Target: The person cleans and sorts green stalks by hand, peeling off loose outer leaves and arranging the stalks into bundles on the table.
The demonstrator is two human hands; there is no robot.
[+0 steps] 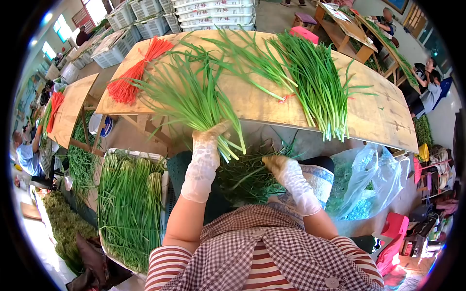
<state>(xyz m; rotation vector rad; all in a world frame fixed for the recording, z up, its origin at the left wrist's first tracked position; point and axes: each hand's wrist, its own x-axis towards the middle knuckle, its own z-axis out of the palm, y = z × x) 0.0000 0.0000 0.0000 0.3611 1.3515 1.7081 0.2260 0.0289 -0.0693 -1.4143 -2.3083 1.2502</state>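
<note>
My left hand [212, 133], in a pale glove with a translucent sleeve, is closed around a bunch of garlic chives [206, 99]. The white stem ends point down toward me, and the leaves fan out over the table's near edge. My right hand [277, 167], gloved as well, is beside a heap of loose chive scraps [252, 174] above my lap. Its fingers look pressed together; whether anything is in them is hidden. A larger pile of garlic chives [318, 82] lies on the table at right, with a few loose chives [274, 72] beside it.
The wooden table [378, 111] holds a bundle of red ties [133, 77]. A crate of chives [128, 208] stands at my left, a clear plastic bag [369, 179] at my right. Stacked white crates [216, 14] rise behind the table. Other people sit at tables on both sides.
</note>
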